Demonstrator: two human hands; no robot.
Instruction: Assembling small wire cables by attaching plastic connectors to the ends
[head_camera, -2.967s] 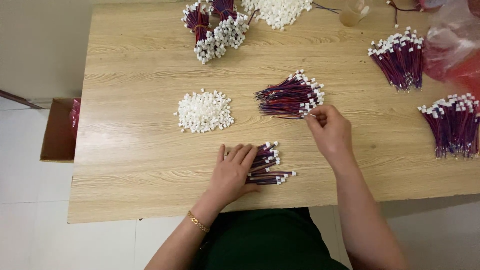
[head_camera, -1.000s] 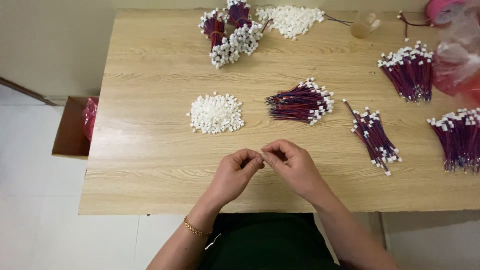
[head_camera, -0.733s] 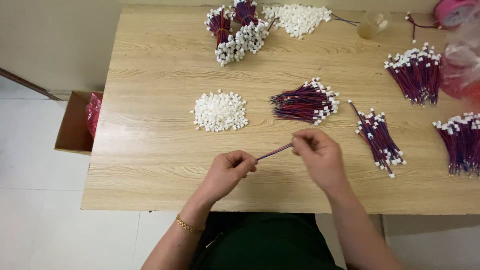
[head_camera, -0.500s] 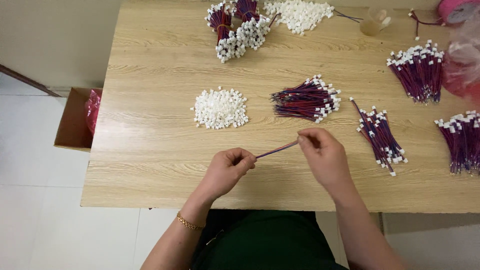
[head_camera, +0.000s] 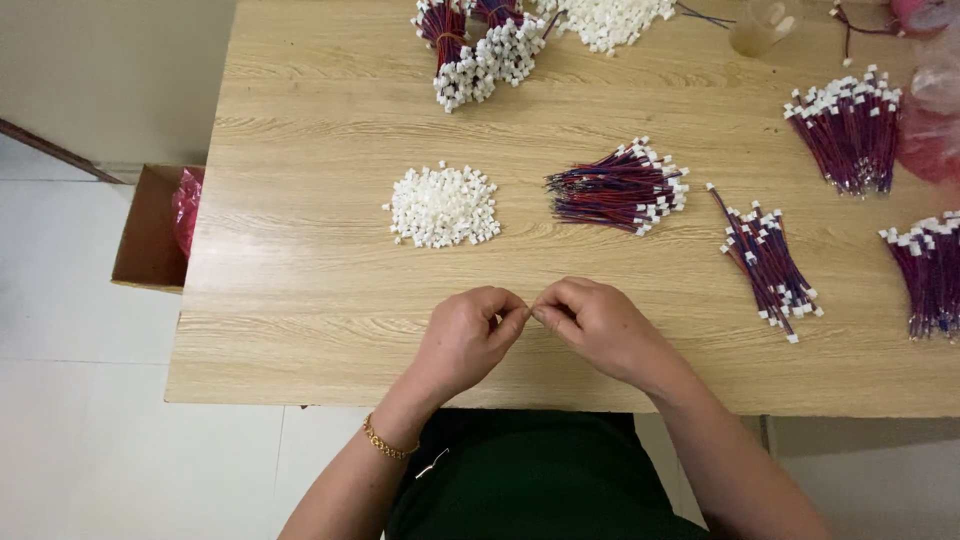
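Head view shows the left hand (head_camera: 468, 335) and right hand (head_camera: 598, 325) meeting fingertip to fingertip at lower centre of the frame above the wooden table (head_camera: 300, 300), both curled nearly closed in a pinch, probably to steady some small part between them, though whatever they grip is hidden by the fingers. Just above them lie a heap of white connector housings (head_camera: 443, 205) and a loose bundle of red-and-blue wires (head_camera: 618, 187), apparently kept within easy reach, with a smaller wire bundle (head_camera: 768, 258) to the right. At left, beside the table, an open cardboard box (head_camera: 145, 235) holds something red.
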